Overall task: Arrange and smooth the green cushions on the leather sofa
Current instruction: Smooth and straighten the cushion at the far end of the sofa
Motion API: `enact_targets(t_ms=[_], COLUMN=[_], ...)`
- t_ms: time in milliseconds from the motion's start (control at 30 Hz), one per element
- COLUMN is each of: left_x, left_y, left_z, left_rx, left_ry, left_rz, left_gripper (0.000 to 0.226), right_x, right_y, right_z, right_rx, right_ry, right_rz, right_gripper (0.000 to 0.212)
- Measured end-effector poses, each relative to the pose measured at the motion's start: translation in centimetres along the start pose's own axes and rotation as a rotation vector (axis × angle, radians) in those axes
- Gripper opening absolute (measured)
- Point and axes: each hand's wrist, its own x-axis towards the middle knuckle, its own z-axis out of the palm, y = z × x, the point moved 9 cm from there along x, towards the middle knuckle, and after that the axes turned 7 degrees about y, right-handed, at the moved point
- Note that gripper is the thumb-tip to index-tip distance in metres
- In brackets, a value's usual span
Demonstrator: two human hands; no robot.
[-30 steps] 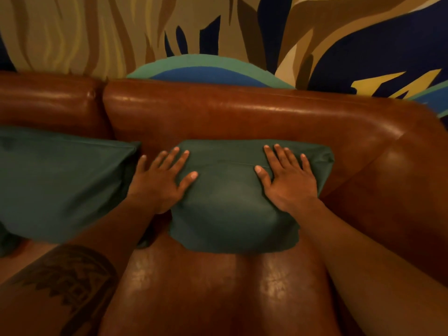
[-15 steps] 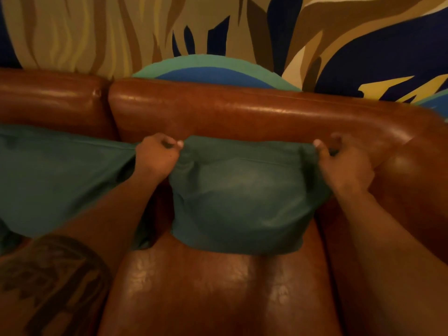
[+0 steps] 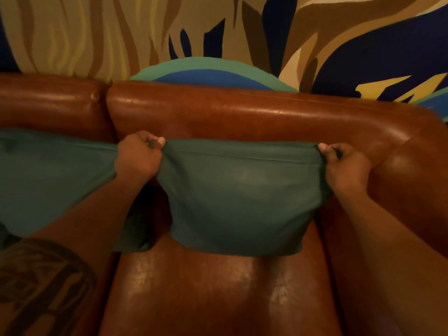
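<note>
A green cushion (image 3: 240, 197) leans upright against the backrest of the brown leather sofa (image 3: 242, 117), on the right seat. My left hand (image 3: 137, 157) pinches its top left corner. My right hand (image 3: 345, 166) pinches its top right corner. The top edge is stretched straight between both hands. A second green cushion (image 3: 53, 180) leans against the backrest to the left, partly hidden behind my left forearm and cut off by the frame's left edge.
The sofa's right armrest (image 3: 412, 178) rises close beside the held cushion. The glossy seat (image 3: 218, 294) lies below the cushion. A painted wall (image 3: 218, 32) with brown, blue and green shapes stands right behind the backrest.
Both hands were flat on the cushion's front a second ago. They moved out to its top corners, closed on them, and have pulled the top edge up and taut.
</note>
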Motion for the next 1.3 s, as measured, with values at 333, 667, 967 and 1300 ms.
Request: enact_targets(t_ms=[333,667,967,1300], left_x=[-1.1,-1.5,-1.6,-9.3], left_y=[0.5,0.1,1.8,11.4], left_z=[0.3,-0.1,-0.3,9.8], left_rx=[0.106,0.159,0.141,0.510], left_ry=[0.004,0.024,0.094,-0.293], left_rz=[0.004,0.031,0.032,0.708], left_gripper=[0.020,0.014,0.026,0.076], right_x=[-1.0,-1.7,-2.1,-12.3], right_y=[-1.5,-2.1,-2.8,-13.7], right_z=[-0.5,-0.1,-0.3,12.9], right_rx=[-0.344,-0.357,-0.465,-0.335], right_ry=[0.092,0.101,0.141,-0.432], right_rz=[-0.097,-0.093,-0.094,-0.685], right_gripper=[0.046,0.050,0.033,0.084])
